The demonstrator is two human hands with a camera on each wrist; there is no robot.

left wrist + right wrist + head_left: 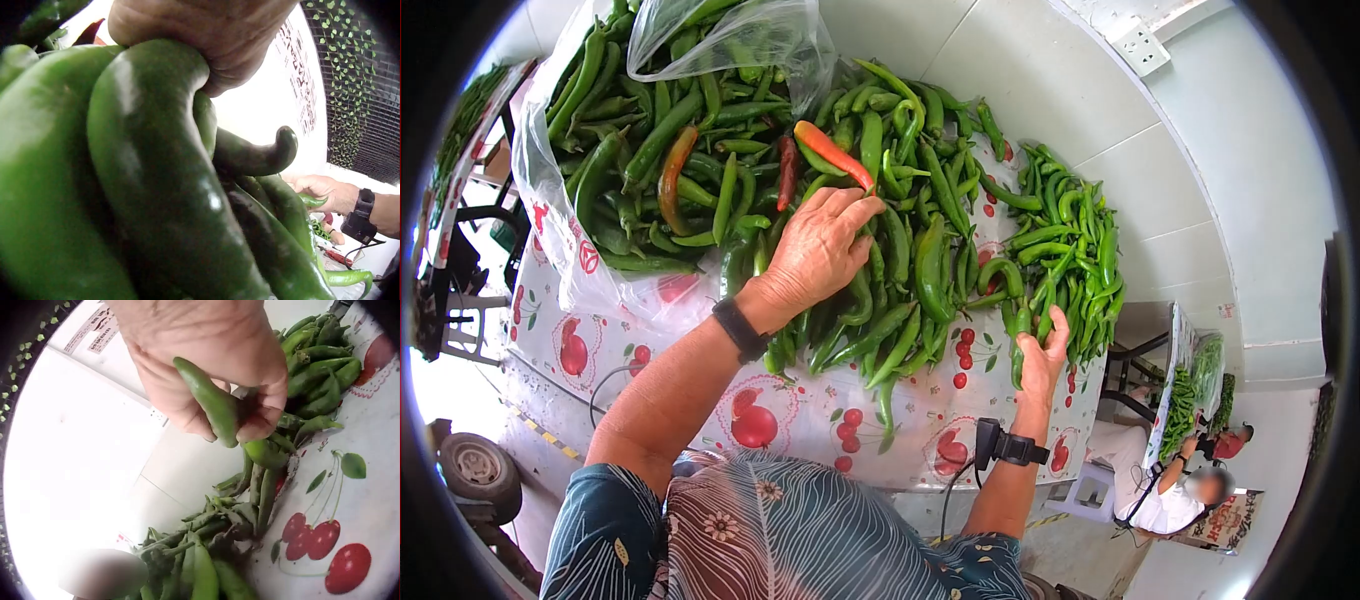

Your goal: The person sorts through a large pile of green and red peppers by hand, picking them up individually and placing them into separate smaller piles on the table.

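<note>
In the head view my left hand (825, 240) lies over the large green chili pile (930, 190), its bent fingers beside the lower end of an orange-red chili (833, 155); whether they grip it is hidden. The left wrist view shows the left hand's palm side (206, 31) above a big curved green chili (156, 125). Over the right side of the table, my right hand (1042, 362) holds a green chili (1019, 345). Seen from the right wrist, thumb and fingers of the right hand (206, 356) pinch this green chili (209, 397), which lies across the palm side.
A clear plastic bag (550, 190) of larger green chilies is at the left. Slimmer chilies (1065, 240) form a heap at the right. The fruit-patterned tablecloth (910, 430) shows along the near edge. Tiled wall (1040, 60) stands behind; another person (1170, 500) sits at far right.
</note>
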